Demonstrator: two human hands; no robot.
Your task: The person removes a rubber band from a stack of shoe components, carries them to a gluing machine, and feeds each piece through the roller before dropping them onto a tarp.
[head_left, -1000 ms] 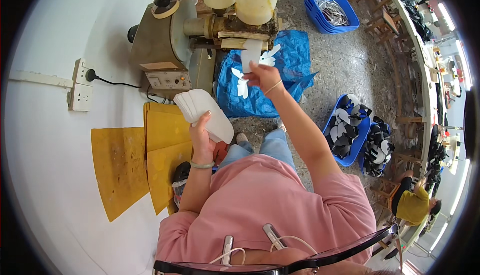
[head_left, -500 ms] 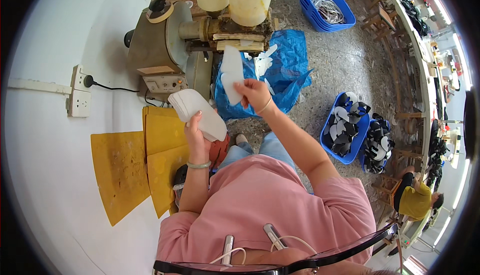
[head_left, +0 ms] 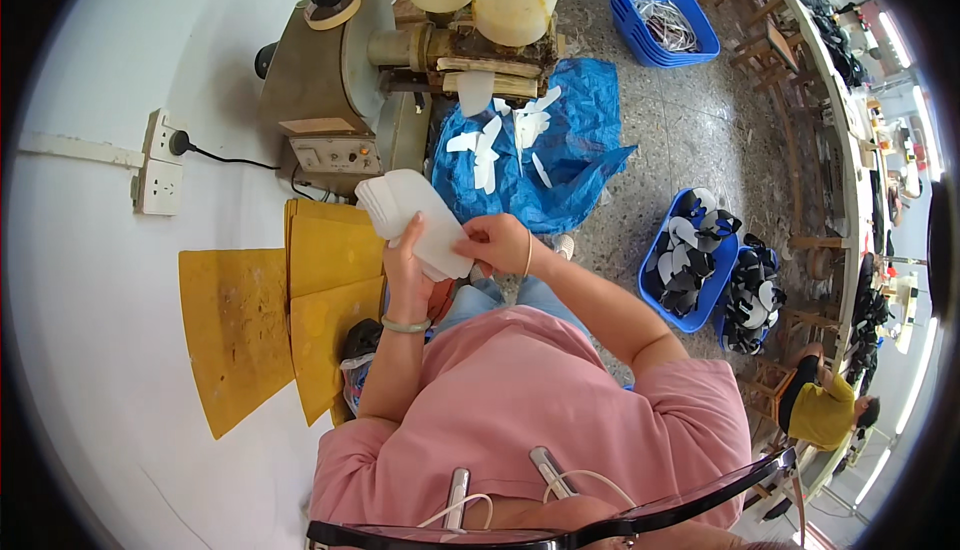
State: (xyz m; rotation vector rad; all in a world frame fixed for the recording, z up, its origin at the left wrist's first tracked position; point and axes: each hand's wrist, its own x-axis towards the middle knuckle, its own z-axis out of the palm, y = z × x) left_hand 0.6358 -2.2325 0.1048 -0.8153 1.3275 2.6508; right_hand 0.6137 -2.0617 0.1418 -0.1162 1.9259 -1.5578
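Observation:
A fanned stack of white cut-out sheets point(head_left: 415, 212) with rounded ends rests in my left hand point(head_left: 403, 275), the thumb pressed on top and the fingers beneath. My right hand point(head_left: 500, 245) pinches at the stack's right edge, thumb and forefinger together on a sheet there. Beyond the stack stands a roller machine point(head_left: 490, 80) topped by two cloudy plastic jars point(head_left: 515, 0). One white cut sheet point(head_left: 476, 95) hangs from the front of its rollers. More white pieces point(head_left: 485, 155) lie scattered on a blue plastic sheet point(head_left: 585, 150) below.
Yellow-brown boards point(head_left: 235, 330) lean at the left wall under a socket point(head_left: 158, 185). Blue baskets point(head_left: 655, 285) of black and white pieces stand on the floor at right, with stacked blue baskets point(head_left: 630, 35) farther off. A person in yellow point(head_left: 825, 410) sits by a long bench.
My right hand has come back from the rollers to the stack. The sheet it carried is no longer in it, and one now hangs at the rollers. The whole view has shifted slightly.

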